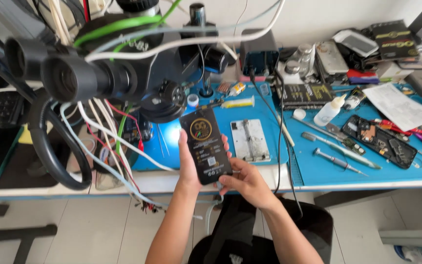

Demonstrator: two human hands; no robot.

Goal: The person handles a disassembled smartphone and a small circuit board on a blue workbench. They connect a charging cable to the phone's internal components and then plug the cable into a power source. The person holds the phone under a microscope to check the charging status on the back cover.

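Hands (191,164) grip black packet (206,145) beneath microscope (123,73).

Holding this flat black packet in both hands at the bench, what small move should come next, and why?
Probably peel it open at the bottom edge: the right hand pinches the lower corner of the black packet while the left hand grips its side, holding it above the blue mat.

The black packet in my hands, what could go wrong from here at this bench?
1. The black packet sits over the bench edge, pinched by the left hand and right hand; a slip might drop it to the floor.
2. The microscope and its loose white cables hang close by; lifting the hands could snag them.
3. The opened phone and screwdriver lie loose; a sweeping elbow might knock them.
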